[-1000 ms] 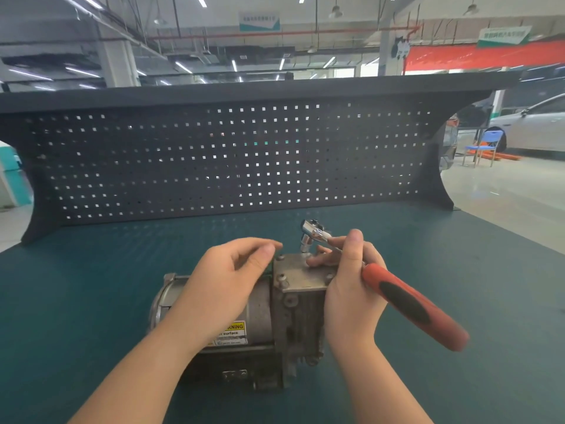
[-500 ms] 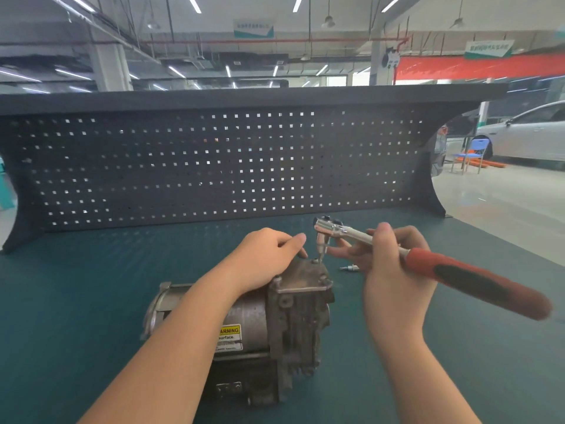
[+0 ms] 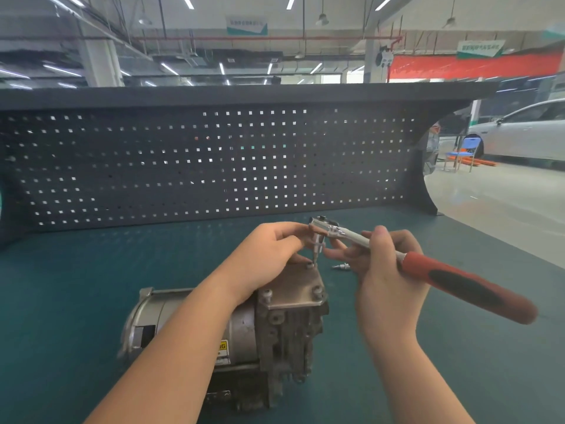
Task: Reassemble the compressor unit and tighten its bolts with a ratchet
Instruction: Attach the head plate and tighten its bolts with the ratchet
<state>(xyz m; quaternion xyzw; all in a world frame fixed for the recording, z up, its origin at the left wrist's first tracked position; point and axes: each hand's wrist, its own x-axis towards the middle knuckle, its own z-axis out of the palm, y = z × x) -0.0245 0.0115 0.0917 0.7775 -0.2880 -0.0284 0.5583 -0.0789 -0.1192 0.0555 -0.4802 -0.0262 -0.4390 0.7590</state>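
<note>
A grey metal compressor [image 3: 244, 332] lies on its side on the green bench mat, its flat cover plate [image 3: 298, 289] facing up with bolts at its corners. My right hand [image 3: 382, 280] grips a ratchet [image 3: 452, 280] by the metal shaft just ahead of its red and black handle. The ratchet's bit [image 3: 315, 249] points down at the bolt [image 3: 310, 265] on the plate's far corner. My left hand [image 3: 269, 255] rests on the compressor's top, its fingertips pinching the bit under the ratchet head.
A loose bolt [image 3: 342, 266] lies on the mat just right of the compressor. A dark pegboard [image 3: 214, 166] closes the back of the bench. The bench's right edge [image 3: 504, 243] drops to a workshop floor with a white car [image 3: 526, 133] beyond.
The ratchet swung from the near right side to above the plate's far corner, handle now pointing right. My left hand slid forward to the bit. The camera view shifted left.
</note>
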